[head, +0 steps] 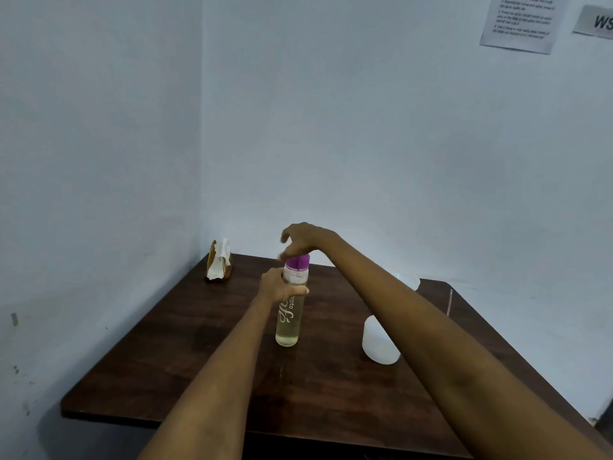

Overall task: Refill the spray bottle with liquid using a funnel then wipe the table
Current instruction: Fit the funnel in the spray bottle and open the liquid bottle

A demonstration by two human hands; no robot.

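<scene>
A clear spray bottle (289, 322) with pale yellowish liquid and a purple top (297, 262) stands upright mid-table. My left hand (277, 286) wraps around its upper body just below the neck. My right hand (302, 240) reaches over from the right, fingers curled down onto the purple top. A translucent white cup (378, 343) stands to the right of the bottle, partly behind my right forearm. A white funnel-like piece (409, 281) peeks out beyond that forearm. A tissue pack (219, 261) with white tissue sticking out stands at the table's far left corner.
The dark wooden table (199, 360) sits in a corner, with walls close on the left and behind. A thin clear tube or straw (449, 302) lies near the right edge. Paper notices (520, 21) hang on the far wall.
</scene>
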